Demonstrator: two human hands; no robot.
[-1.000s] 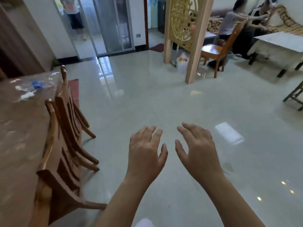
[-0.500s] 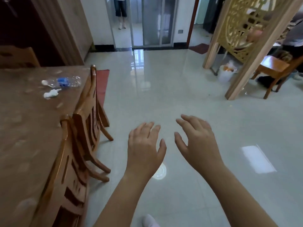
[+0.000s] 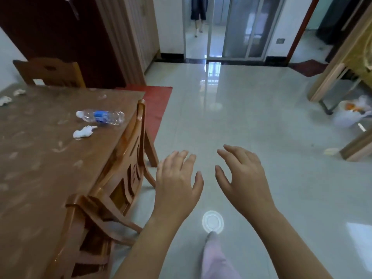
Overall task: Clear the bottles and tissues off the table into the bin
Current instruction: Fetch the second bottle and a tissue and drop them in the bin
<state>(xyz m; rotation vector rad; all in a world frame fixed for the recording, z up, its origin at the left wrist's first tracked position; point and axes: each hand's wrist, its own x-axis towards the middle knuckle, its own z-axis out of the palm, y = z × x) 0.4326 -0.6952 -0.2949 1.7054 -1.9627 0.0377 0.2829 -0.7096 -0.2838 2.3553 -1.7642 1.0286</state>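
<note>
A clear plastic bottle [image 3: 101, 116] with a blue label lies on its side on the brown table [image 3: 36, 178], near its right edge. Just in front of it sits a crumpled white tissue [image 3: 83, 132]. Two more tissues [image 3: 8, 97] lie at the table's far left. The white bin [image 3: 351, 114], lined with a bag and holding rubbish, stands on the floor at the far right. My left hand [image 3: 177, 182] and my right hand [image 3: 243, 178] hover side by side over the floor, right of the table, both empty with fingers apart.
Two wooden chairs [image 3: 120, 172] are pushed against the table's right side, another [image 3: 50, 72] at its far end. A red mat [image 3: 157, 103] lies beyond. A wooden screen [image 3: 342, 67] stands by the bin. A person stands in the far glass doorway [image 3: 198, 15].
The view has swung left and moved closer to the table, so the bottle and tissues are larger and nearer. The bin has shifted to the right edge. My hands stay open and empty.
</note>
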